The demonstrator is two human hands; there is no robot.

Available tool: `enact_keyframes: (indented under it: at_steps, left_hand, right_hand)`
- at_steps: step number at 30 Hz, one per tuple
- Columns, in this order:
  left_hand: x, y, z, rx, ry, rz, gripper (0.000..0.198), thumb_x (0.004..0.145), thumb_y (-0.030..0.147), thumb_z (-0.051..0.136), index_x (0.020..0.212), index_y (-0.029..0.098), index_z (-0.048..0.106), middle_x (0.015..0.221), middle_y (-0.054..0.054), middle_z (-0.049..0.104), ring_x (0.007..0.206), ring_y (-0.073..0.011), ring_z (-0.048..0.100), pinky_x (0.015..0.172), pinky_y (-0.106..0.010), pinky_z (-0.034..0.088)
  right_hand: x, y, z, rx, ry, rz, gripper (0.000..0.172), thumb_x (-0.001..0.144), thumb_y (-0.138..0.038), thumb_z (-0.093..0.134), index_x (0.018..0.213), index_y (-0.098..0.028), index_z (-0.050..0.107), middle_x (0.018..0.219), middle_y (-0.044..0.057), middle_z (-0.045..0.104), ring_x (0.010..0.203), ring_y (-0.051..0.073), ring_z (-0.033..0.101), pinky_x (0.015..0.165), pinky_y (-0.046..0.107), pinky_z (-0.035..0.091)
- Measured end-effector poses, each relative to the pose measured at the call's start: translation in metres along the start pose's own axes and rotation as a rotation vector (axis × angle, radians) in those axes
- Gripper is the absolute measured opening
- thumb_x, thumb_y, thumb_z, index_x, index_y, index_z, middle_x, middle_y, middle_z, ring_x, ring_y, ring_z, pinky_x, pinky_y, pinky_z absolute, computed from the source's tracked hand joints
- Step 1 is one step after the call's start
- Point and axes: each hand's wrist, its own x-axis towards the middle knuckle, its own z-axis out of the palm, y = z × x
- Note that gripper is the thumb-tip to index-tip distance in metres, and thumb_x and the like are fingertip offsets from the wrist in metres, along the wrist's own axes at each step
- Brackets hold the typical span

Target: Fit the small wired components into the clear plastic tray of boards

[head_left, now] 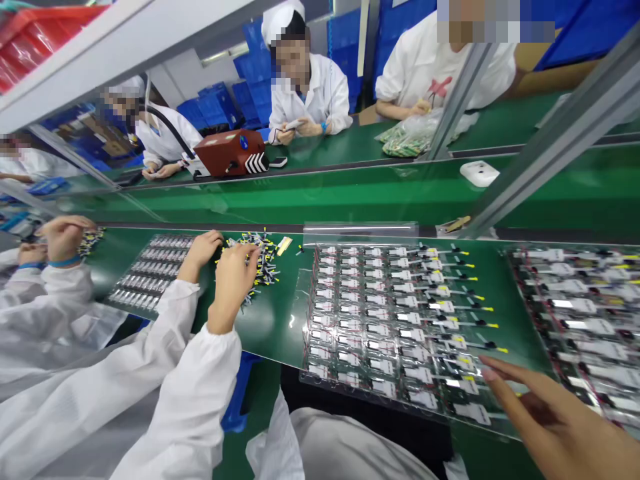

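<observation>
- In the head view, the left hand was bent over a heap of small gray bits with yellow ends, on the green table.
- Its fingers curled down, but I could not tell if they held a bit.
- The heap looked messy, so a soft pinch on just one bit seemed best.
- A co-worker's hand was just beside the left hand, so small, slow moves seemed wise to stop a bump.
- The tray was right of the heap, with rows of white parts in it and red wires near its left edge.
- Yellow tips stuck out along its right side.
- The right hand was by the tray's lower right corner. Its fingertips made a narrow gap, and I could not tell if anything was between them.
- A light touch there seemed good, since a hard push might bend the tips.
- Another tray lay farther right, and looked blurry.
</observation>
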Motion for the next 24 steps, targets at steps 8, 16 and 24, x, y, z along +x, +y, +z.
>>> enact_keyframes:
  at_steps: [8, 16, 24]
  left_hand:
    - [-0.141, 0.151, 0.017, -0.766, -0.35, 0.269, 0.019, 0.101, 0.03, 0.055, 0.093, 0.023, 0.071, 0.089, -0.001, 0.072, 0.085, -0.017, 0.065, 0.077, -0.031, 0.051]
    - [-0.169, 0.185, 0.046, -0.814, -0.497, 0.41, 0.019, 0.102, 0.029, 0.053, 0.094, 0.022, 0.069, 0.09, -0.001, 0.071, 0.085, -0.0175, 0.063, 0.079, -0.033, 0.051]
    - [-0.15, 0.183, 0.069, -0.359, -0.533, 0.882, 0.028, 0.092, 0.001, 0.053, 0.108, 0.02, 0.066, 0.108, -0.006, 0.064, 0.099, -0.0229, 0.056, 0.081, -0.035, 0.049]
  right_hand:
    - [-0.022, -0.057, 0.013, 0.179, -0.26, -0.432, 0.035, 0.103, -0.043, 0.052, 0.13, -0.029, 0.069, 0.122, 0.008, 0.071, 0.106, 0.026, 0.069, 0.09, 0.037, 0.059]
    - [-0.025, -0.044, -0.001, 0.226, -0.403, -0.312, 0.026, 0.101, -0.036, 0.052, 0.101, -0.025, 0.076, 0.1, 0.009, 0.071, 0.091, 0.024, 0.068, 0.079, 0.034, 0.058]
    - [-0.036, 0.003, -0.014, 0.062, -0.138, -0.133, 0.034, 0.099, -0.052, 0.051, 0.098, -0.025, 0.072, 0.097, 0.007, 0.075, 0.082, 0.025, 0.07, 0.072, 0.035, 0.058]
